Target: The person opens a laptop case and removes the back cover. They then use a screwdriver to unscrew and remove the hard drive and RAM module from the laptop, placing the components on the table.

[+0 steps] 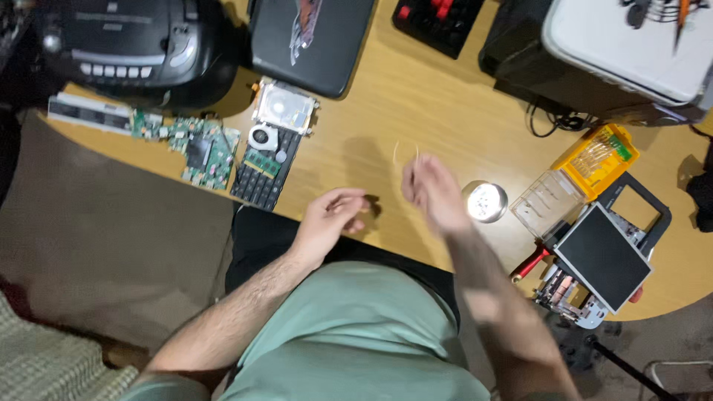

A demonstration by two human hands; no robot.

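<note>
Both hands hover over the wooden desk [416, 104]: left hand [330, 219] loosely curled, empty; right hand [434, 191] blurred, seemingly pinching a thin pale loop [405, 154]. Circuit board [204, 148], hard drive [284, 105] already lie stripped.

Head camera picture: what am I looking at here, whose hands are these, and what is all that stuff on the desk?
No machine here: a person wears a camera on the head, so you look down over their green shirt at their own two hands above a wooden desk. The left hand is loosely curled near the desk edge. The right hand is blurred; a thin pale loop shows just above its fingers, perhaps pinched, but too blurred to tell. Beside it sits a small round tin. To the left lie a green circuit board, a keyboard piece and a hard drive. To the right are a yellow bit case and a flat dark panel.
</note>
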